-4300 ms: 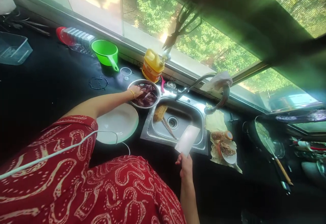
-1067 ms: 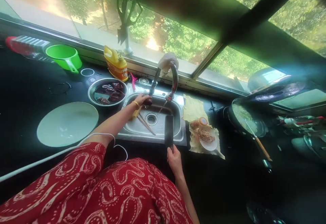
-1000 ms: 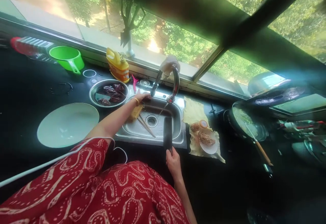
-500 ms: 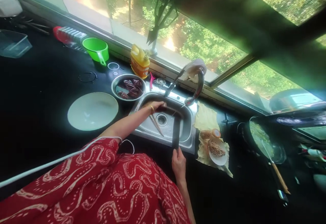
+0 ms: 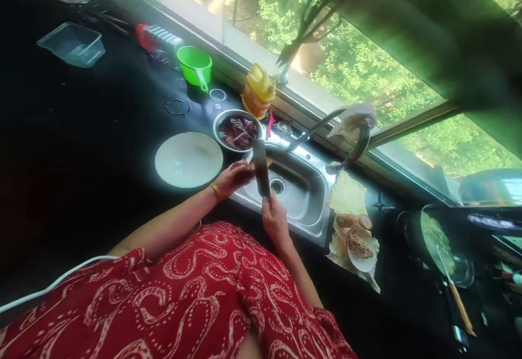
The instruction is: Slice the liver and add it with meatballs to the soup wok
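Note:
My right hand grips the handle of a broad-bladed kitchen knife, its blade pointing up and away from me over the left part of the sink. Left of the blade, my left hand is closed around a dark red, glossy piece of meat. The blade is close against this piece; whether it touches I cannot tell. Just beyond sits a metal bowl with several dark red pieces of meat in it.
A white plate lies left of the sink. Behind are a green dipper, a yellow jug and a clear plastic box. The faucet arches over the sink's right. Further right are a bowl of minced food and a pan.
My left hand has left the sink, come back to the left, and now holds a piece of meat. The knife has moved left from the sink's right side to beside it. The view has shifted.

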Tool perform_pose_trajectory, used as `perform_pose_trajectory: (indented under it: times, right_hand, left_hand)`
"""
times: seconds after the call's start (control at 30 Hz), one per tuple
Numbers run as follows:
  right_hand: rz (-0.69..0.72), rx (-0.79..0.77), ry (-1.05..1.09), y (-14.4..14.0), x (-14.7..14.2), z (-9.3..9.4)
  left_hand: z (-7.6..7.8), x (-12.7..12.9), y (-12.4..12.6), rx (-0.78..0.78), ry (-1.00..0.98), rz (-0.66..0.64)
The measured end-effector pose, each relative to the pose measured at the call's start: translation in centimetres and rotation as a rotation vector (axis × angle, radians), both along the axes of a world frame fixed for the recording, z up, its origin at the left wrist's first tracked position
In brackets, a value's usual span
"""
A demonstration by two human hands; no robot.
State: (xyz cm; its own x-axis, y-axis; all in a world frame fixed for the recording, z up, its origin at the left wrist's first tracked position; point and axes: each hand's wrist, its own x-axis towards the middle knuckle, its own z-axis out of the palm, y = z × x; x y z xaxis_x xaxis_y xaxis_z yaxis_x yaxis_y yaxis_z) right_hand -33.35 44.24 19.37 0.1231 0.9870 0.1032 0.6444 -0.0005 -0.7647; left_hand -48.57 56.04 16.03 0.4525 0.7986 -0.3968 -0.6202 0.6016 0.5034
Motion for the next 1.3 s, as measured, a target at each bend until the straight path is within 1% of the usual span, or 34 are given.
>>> perform_pose_trajectory:
  times: [0.13,0.27,0.43,0.53,0.63,0.77,0.9,1.0,1.13,1.3]
  right_hand:
    - [0.144,-0.06,0.004,1.7,-3.0,0.7]
    - [0.246,-0.106,-0.023,2.8,-5.2,1.1]
    - [0.362,-0.122,-0.074,3.8,-7.1,1.3]
    - [0.388,-0.133,-0.106,4.3,-7.8,1.1]
    - [0.404,-0.141,-0.114,4.8,-8.2,1.1]
    - [0.408,-0.171,-0.144,5.9,-9.1,1.0]
    - [0.41,-0.22,-0.202,7.7,-10.6,0.4]
    - [0.409,-0.244,-0.216,8.7,-11.4,-0.2]
    - [0.379,-0.203,-0.159,8.7,-11.6,-0.1]
    - [0.37,-0.21,-0.141,8.1,-11.4,0.7]
  left_hand:
    - [0.5,-4.0,-1.1,0.056,0.001,0.125]
    - [0.5,-7.3,-1.2,0.019,0.068,0.232]
    - [0.5,-9.9,-1.4,-0.009,0.061,0.236]
    - [0.5,-10.8,-1.6,-0.049,0.042,0.244]
    - [0.5,-11.4,-1.6,-0.049,0.021,0.238]
    - [0.4,-12.0,-1.2,-0.054,0.033,0.267]
    - [-0.4,-12.6,-0.6,-0.067,0.075,0.309]
    - [-1.3,-13.2,0.1,-0.105,0.038,0.332]
    - [-2.4,-14.3,1.3,-0.084,-0.039,0.303]
    - [-2.4,-14.8,2.0,-0.067,-0.036,0.322]
